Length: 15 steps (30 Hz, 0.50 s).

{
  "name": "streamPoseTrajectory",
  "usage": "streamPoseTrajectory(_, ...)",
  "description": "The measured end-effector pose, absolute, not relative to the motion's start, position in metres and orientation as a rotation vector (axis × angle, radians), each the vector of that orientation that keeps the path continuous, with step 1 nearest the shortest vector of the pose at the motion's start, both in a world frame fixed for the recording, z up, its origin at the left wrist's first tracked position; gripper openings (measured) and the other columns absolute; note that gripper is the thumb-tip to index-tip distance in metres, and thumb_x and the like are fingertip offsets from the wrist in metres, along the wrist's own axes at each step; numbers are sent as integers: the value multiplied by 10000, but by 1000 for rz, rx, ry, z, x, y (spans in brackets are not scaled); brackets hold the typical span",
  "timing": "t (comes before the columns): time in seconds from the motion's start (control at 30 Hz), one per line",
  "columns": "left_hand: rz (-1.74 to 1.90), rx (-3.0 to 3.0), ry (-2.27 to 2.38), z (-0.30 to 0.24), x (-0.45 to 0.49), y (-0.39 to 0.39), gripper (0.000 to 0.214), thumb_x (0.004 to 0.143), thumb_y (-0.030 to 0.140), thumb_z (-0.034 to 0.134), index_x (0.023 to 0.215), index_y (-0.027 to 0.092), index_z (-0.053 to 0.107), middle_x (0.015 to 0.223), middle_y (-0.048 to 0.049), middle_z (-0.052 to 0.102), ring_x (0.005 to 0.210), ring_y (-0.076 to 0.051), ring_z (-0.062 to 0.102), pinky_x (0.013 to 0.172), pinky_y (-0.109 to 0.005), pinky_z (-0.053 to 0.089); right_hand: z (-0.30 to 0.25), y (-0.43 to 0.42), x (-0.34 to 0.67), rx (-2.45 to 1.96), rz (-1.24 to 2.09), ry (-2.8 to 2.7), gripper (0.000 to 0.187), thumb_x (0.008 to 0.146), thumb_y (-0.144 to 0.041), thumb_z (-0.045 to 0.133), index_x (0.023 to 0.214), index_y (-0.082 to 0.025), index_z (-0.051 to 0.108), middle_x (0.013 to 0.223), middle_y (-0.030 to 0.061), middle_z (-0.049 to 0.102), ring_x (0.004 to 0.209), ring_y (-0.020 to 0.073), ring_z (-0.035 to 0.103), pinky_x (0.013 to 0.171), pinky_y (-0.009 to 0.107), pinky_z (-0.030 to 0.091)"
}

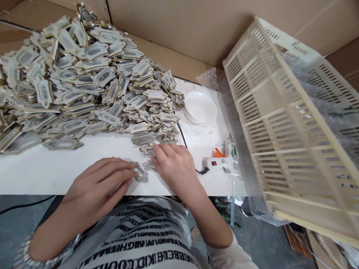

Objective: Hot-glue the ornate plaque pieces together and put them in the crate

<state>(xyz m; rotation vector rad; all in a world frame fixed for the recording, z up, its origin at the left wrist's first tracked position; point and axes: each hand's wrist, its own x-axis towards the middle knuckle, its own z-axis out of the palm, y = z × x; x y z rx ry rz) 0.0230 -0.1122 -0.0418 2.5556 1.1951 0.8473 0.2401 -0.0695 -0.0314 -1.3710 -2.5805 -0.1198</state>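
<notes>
Over the head feed I am seeing the left hand [103, 183] keeping its fingers narrow against a grey plate [142, 175] near the front edge of the bench [92, 149]; whether they are pinching it, I cannot tell. The right hand [177, 166] is curling over a patterned plate [147, 150], its knuckles hiding any grip and partly covering a second grey plate [148, 165]. I am worrying that a stray forearm could be sweeping a piece over the front edge, or that a nudge at its foot could be bringing the loose pile [81, 86] sliding forward. A black cord [181, 134] is vanishing behind the right hand, seemingly towards a white tool [218, 164] near the front right corner; snagging could be dragging that. At left, the pile is running out of view.
</notes>
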Motion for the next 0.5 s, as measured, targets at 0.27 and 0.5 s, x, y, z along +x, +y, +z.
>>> streamPoseTrajectory(0.27,851,2551,1193,-41,23,-111,198,967,153,521,1112,222,636,1066,-46,716,1034,-198,636,930,-354,527,-28,-64,244,-1342,-44,-2566,186,937,-116,552,1038,-163,701,783,27,734,730,192,655,676,318,433)
streamPoseTrajectory(0.5,885,2536,1154,-43,29,-115,208,954,138,559,1136,193,643,1090,-56,711,1070,-207,619,940,-351,528,-24,-65,254,-1545,290,-2391,215,912,-150,569,1068,-173,716,783,33,757,766,211,658,720,319,450)
